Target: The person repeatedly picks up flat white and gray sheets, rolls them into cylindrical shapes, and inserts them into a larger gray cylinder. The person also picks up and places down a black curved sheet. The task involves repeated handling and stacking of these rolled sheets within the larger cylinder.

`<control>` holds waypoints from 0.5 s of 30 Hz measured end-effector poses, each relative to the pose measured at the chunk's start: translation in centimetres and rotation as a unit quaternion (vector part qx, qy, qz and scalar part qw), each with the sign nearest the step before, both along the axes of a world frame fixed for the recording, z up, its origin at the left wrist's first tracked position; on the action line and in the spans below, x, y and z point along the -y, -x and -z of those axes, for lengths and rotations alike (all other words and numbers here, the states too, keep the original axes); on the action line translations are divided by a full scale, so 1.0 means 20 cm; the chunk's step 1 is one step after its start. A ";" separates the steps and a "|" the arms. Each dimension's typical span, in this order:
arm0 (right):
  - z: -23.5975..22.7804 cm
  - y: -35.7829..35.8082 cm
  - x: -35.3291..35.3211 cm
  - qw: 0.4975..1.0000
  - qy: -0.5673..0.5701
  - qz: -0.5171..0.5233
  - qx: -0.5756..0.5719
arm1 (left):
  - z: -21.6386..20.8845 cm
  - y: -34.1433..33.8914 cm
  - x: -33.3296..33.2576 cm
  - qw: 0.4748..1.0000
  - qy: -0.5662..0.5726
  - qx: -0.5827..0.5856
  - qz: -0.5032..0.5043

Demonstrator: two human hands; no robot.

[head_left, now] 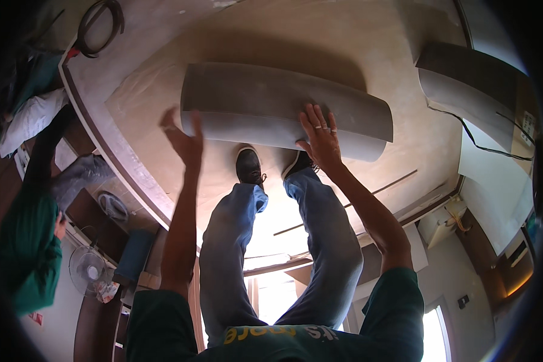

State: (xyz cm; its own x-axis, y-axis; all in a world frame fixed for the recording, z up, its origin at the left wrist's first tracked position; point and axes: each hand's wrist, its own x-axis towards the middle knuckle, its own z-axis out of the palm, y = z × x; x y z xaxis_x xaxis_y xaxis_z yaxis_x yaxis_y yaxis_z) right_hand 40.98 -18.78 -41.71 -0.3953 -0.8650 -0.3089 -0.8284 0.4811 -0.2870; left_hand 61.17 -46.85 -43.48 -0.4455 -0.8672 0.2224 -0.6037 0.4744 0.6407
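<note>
A rolled grey sheet (241, 90) lies crosswise on the tan board surface in front of my feet, its loose edge running along the near side. My right hand (321, 134), with rings on its fingers, rests flat on the roll right of its middle, fingers extended. Just off the roll's left end is my left hand (184, 139), somewhat blurred, with its fingers apart and nothing in it. Whether it touches the roll I cannot tell.
A coiled dark strip (84, 30) lies at the far left. Another curved grey sheet (464, 78) sits at right, with a black cable (473, 137) beside it and a white sheet (498, 193) below. On the left are a co-worker's green sleeve (30, 241) and a fan (87, 271).
</note>
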 end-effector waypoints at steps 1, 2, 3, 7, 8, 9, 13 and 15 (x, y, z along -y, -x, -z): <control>0.00 -0.01 -0.02 1.000 0.007 0.004 0.007 | -0.01 0.00 0.14 0.996 -0.055 0.027 -0.062; 0.00 -0.02 -0.01 1.000 0.021 0.000 0.018 | 0.09 -0.06 0.32 0.962 -0.255 -0.002 -0.094; 0.02 -0.03 0.01 0.999 0.025 -0.004 0.021 | 0.19 -0.11 0.46 0.904 -0.412 0.077 -0.085; 0.02 -0.02 0.02 1.000 0.021 0.004 0.013 | 0.11 0.08 0.49 0.793 -0.604 0.071 0.028; 0.00 -0.02 0.03 1.000 0.024 0.001 0.014 | 0.10 0.08 0.48 0.773 -0.632 0.049 0.027; -0.01 -0.01 0.01 1.000 0.020 -0.002 0.012 | 0.10 0.09 0.46 0.779 -0.624 0.053 0.033; -0.05 -0.05 0.01 1.000 0.005 -0.011 0.014 | 0.08 0.09 0.45 0.793 -0.602 0.045 0.080; -0.05 -0.08 0.02 1.000 -0.005 -0.015 0.021 | 0.07 0.07 0.46 0.783 -0.614 0.038 0.094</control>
